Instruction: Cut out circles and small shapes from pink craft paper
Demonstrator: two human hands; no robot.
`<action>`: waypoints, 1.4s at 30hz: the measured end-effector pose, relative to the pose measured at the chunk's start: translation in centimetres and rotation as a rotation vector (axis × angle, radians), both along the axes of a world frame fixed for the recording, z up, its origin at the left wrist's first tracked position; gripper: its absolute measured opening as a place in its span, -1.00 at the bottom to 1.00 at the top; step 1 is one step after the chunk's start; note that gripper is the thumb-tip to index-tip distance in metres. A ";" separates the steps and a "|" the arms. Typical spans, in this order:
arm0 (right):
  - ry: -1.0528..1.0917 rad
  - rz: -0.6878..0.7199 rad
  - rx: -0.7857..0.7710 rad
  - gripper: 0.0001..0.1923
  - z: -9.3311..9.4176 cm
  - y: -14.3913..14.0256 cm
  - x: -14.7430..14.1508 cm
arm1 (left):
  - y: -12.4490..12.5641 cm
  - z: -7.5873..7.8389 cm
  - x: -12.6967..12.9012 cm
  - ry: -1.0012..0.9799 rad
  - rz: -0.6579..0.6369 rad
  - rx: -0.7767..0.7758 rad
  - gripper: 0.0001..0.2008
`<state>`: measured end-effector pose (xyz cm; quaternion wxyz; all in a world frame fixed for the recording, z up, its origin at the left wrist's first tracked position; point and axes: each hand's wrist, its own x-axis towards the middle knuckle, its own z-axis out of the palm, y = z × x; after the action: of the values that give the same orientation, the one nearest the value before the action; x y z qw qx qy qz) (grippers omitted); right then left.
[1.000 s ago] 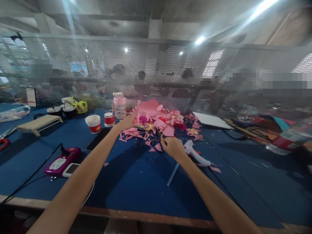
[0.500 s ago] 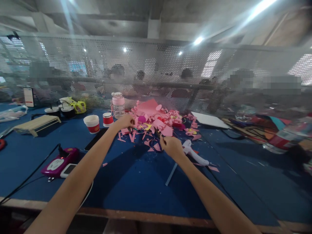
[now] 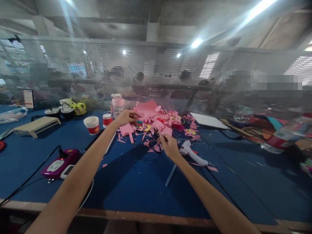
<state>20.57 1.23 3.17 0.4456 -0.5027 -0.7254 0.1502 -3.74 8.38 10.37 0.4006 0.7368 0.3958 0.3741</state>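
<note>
A heap of pink paper scraps (image 3: 156,122) lies on the blue table (image 3: 136,182). My left hand (image 3: 125,117) is raised over the heap's left edge, fingers closed on a thin teal-tipped item (image 3: 139,122). My right hand (image 3: 170,146) is at the heap's near edge, thumb and fingers pinched on a small dark scrap (image 3: 158,136); what it is exactly is too small to tell. A white glue gun (image 3: 193,155) lies just right of that hand.
Two red-and-white cups (image 3: 92,125) and a pink-lidded bottle (image 3: 118,104) stand left of the heap. A purple power strip (image 3: 58,161), a wooden rack (image 3: 36,124) and a white board (image 3: 210,121) lie around. A perforated screen (image 3: 156,78) backs the table, with people behind it.
My left hand rose off the table and moved back over the heap with the thin item. My right hand shifted slightly forward into the scraps.
</note>
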 end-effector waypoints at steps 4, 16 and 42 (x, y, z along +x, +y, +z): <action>0.490 0.191 -0.157 -0.63 -0.6 0.6 -0.7 | -0.3 -0.2 1.0 -0.003 -0.073 -0.044 -0.73; 0.712 0.312 -0.319 -0.69 -1.1 0.3 -1.9 | -3.1 -0.4 4.7 0.217 -0.373 -0.128 -0.75; 0.834 0.238 -0.354 -0.66 -1.1 0.4 -1.3 | -1.6 -1.2 4.0 0.285 -0.292 0.134 -0.73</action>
<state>19.31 1.66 2.08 0.5862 -0.3811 -0.5000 0.5110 0.26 6.81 9.22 0.3407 0.8567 0.3117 0.2297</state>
